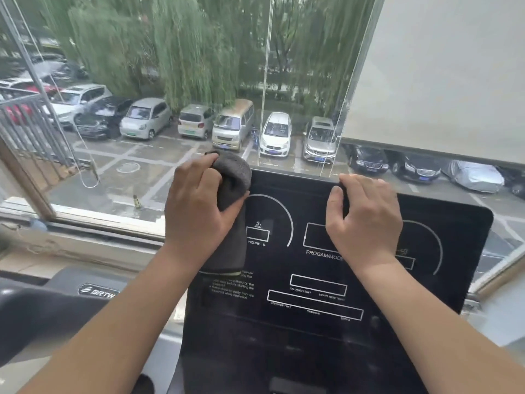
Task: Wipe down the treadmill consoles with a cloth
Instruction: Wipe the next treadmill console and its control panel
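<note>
A black treadmill console (318, 285) with white outlined displays fills the lower middle of the view. My left hand (196, 203) grips a dark grey cloth (233, 183) at the console's upper left corner, and the cloth hangs down over the left edge of the panel. My right hand (366, 217) rests on the console's top edge, fingers curled over it and thumb on the panel face.
A large window (170, 109) stands right behind the console, with a lowered beige blind (443, 75) on the right and its cords hanging down. A neighbouring treadmill's grey console (93, 288) sits at the lower left. The window sill (85, 240) runs along the left.
</note>
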{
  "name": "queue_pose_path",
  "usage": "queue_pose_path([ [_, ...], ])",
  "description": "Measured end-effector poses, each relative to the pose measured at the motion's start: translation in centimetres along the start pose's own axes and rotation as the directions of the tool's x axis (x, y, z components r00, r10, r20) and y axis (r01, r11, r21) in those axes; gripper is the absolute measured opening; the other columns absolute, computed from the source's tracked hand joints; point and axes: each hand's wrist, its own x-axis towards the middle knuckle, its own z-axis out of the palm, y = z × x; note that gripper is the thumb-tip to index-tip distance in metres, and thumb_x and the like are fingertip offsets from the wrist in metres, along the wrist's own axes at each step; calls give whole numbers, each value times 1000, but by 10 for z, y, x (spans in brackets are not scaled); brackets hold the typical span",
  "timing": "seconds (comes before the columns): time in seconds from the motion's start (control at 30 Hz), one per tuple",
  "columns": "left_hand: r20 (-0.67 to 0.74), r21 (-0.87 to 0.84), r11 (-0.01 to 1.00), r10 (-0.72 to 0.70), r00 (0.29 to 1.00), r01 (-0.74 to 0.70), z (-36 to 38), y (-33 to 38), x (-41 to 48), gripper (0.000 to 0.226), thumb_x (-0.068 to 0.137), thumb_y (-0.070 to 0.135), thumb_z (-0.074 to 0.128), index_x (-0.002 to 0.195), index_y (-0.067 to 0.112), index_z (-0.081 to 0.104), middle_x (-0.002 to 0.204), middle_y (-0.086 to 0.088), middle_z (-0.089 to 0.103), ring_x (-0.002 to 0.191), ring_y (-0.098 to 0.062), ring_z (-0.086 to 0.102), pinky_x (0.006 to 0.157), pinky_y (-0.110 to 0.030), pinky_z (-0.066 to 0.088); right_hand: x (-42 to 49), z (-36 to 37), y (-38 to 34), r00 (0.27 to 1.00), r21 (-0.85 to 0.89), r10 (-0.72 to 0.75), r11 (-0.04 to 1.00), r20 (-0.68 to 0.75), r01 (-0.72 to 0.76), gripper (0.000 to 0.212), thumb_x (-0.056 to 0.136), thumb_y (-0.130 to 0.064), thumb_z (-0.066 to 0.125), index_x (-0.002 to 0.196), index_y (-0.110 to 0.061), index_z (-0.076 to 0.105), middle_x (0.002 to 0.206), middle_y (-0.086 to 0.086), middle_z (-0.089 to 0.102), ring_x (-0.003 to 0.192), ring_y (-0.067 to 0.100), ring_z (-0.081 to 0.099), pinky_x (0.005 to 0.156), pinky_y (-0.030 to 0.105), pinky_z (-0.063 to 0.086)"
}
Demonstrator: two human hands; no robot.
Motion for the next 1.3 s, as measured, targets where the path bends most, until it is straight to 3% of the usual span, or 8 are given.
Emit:
queue_pose_path([
  [0.2, -73, 79, 995, 63, 995, -57, 5, 6, -12, 39, 87, 36, 85, 104, 3, 70, 138, -20, 59, 124, -45, 54, 108, -52, 44, -2, -1, 5, 999, 5, -36, 999, 1, 36, 30, 100, -24, 56, 118, -8, 74, 114, 8, 75, 108, 29, 65, 108, 42, 44],
  [0.4, 121, 73, 990, 109, 987, -118, 8, 11, -64, 51, 96, 35, 71, 134, 2, 66, 150, -27, 48, 135, -46, 48, 114, -53, 42, -4, 6, -1, 998, 57, 41, 998, -41, -38, 27, 99, -21, 57, 115, -8, 73, 111, 7, 75, 108, 25, 58, 109, 48, 44],
  [0.63, 244, 38, 884, 445, 862, -467, -5, -30, -85, 40, 93, 13, 64, 132, 7, 70, 141, -25, 57, 126, -42, 58, 111, -49, 47, -4, 2, -1, 998, 91, 66, 994, 24, -68, 30, 99, -23, 53, 119, -9, 71, 115, 6, 72, 113, 22, 51, 110, 49, 43],
  [0.83, -7, 65, 997, 41, 999, -41, 4, -14, -36, 36, 96, 19, 71, 128, 5, 70, 135, -22, 58, 117, -42, 52, 105, -46, 46, -3, -1, -3, 995, 108, 89, 990, 45, -93, 31, 98, -21, 53, 119, -9, 71, 116, 6, 72, 114, 20, 48, 111, 50, 41],
  [0.93, 68, -13, 977, 211, 975, -211, 12, 3, -65, 29, 91, 17, 73, 118, 7, 75, 128, -19, 63, 108, -40, 57, 95, -48, 52, -3, -2, 0, 993, 125, 86, 988, 76, -95, 33, 99, -23, 50, 122, -10, 70, 118, 5, 72, 115, 22, 50, 112, 48, 40],
  [1.07, 212, -148, 865, 502, 839, -480, -2, -12, -62, 28, 77, 17, 75, 105, 14, 76, 122, -10, 62, 97, -35, 61, 85, -45, 55, -3, -6, 1, 991, 136, 80, 986, 105, -94, 36, 99, -25, 48, 124, -10, 70, 120, 4, 71, 117, 21, 49, 113, 45, 39],
  [1.2, 79, -121, 985, 132, 988, -122, -11, -21, -24, 43, 76, 14, 85, 116, 10, 69, 118, -7, 65, 102, -34, 59, 88, -45, 51, -2, -9, 0, 989, 142, 84, 985, 118, -101, 35, 99, -23, 49, 126, -11, 69, 121, 4, 71, 118, 19, 47, 114, 46, 38],
  [1.3, 49, -120, 993, 2, 999, 4, -5, -10, -40, 52, 78, 15, 86, 125, 9, 65, 118, -8, 64, 103, -35, 57, 89, -43, 49, -3, -9, -2, 989, 139, 91, 984, 115, -107, 35, 99, -22, 49, 125, -10, 69, 120, 5, 71, 119, 18, 45, 114, 48, 38],
])
